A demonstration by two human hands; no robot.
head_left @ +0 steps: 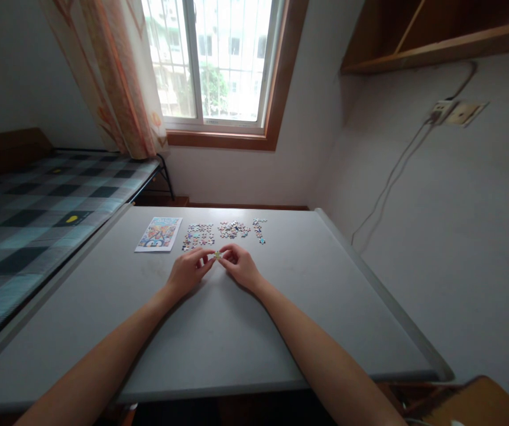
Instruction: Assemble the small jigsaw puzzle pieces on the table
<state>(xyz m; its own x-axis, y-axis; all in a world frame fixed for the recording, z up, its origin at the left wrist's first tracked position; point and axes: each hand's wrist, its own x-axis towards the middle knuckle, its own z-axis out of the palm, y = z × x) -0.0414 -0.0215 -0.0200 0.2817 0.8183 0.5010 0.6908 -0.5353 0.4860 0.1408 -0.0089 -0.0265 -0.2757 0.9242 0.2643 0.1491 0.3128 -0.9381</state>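
Observation:
A small yellow-green jigsaw puzzle piece (217,255) is pinched between my two hands, just above or on the table. My left hand (189,271) grips it from the left with thumb and fingertips. From the other side, my right hand (240,266) holds it between thumb and forefinger. Beyond my hands lie puzzle pieces in three groups: spread rows (198,235) at the left, a heaped pile (234,229) in the middle, and a smaller set (261,231) to the right. A colourful printed picture sheet (159,234) lies flat left of the pieces.
Everything rests on a pale grey table (148,331) with raised side edges. A bed with a checked mattress (72,201) stands at the left. On the right wall, cables hang from a socket (443,111), below a wooden shelf (440,47). A wooden seat (485,405) is at lower right.

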